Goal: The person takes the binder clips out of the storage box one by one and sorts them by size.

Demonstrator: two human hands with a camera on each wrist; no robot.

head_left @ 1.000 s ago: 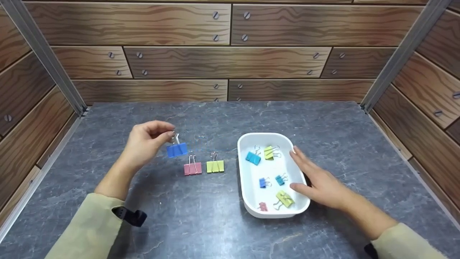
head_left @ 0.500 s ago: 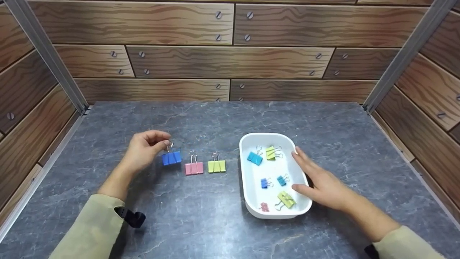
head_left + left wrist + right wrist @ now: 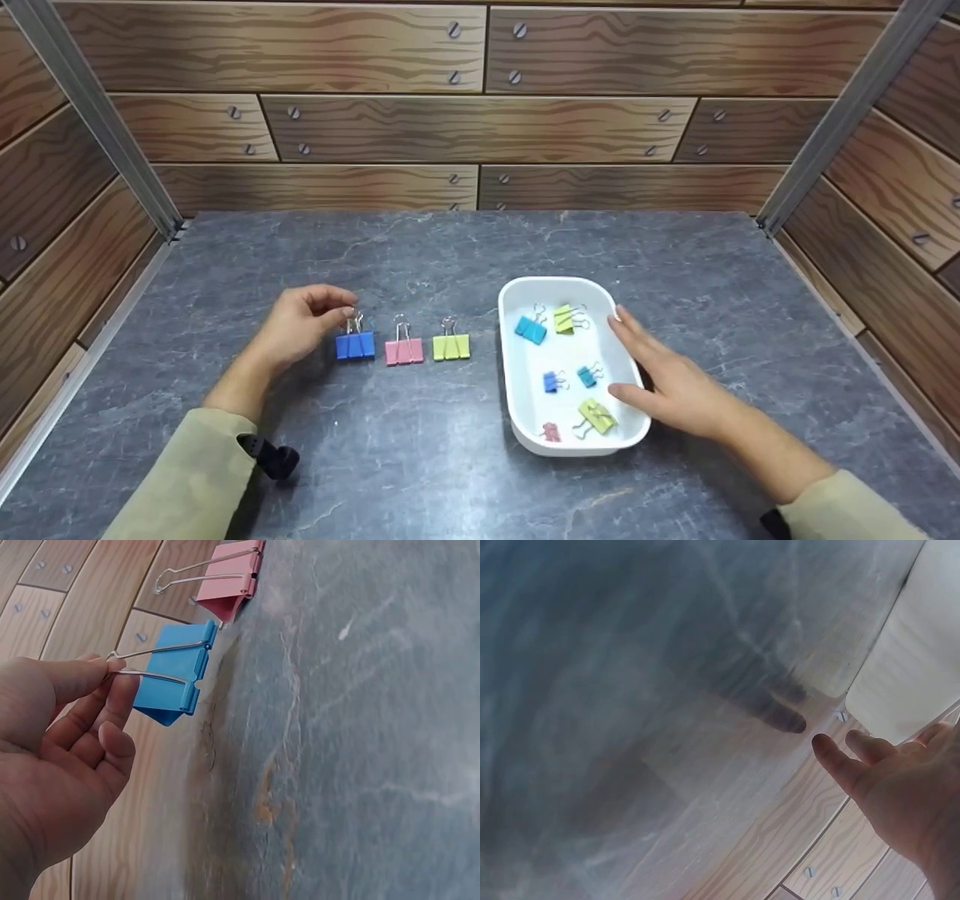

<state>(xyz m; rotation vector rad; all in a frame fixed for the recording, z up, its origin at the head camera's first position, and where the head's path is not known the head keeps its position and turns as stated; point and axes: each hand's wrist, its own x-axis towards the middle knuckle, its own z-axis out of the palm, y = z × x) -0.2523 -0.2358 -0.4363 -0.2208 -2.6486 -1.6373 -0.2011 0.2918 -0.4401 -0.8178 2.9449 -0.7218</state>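
Note:
My left hand [image 3: 304,322] pinches the wire handles of a large blue binder clip [image 3: 355,346] between thumb and forefinger. The left wrist view shows the blue clip [image 3: 176,671] upright, handles between the fingertips. To its right stand a pink binder clip [image 3: 404,352] and a yellow-green binder clip [image 3: 451,347], side by side in a row. My right hand [image 3: 675,386] rests on the right rim of a white tray [image 3: 506,360], fingers straight and thumb over the edge. The right wrist view shows that hand [image 3: 907,791] beside the tray's outer wall [image 3: 911,660].
Inside the tray lie a turquoise clip [image 3: 531,330], two yellow-green clips [image 3: 564,320], a small blue clip [image 3: 550,382], a small teal clip [image 3: 586,376] and a small pink clip [image 3: 551,431]. Wood-patterned walls [image 3: 480,127] border the grey marbled table [image 3: 420,465] behind and at both sides.
My left hand has brought the blue clip down and to the left, level with the row beside the pink clip. The right hand has kept its place on the tray.

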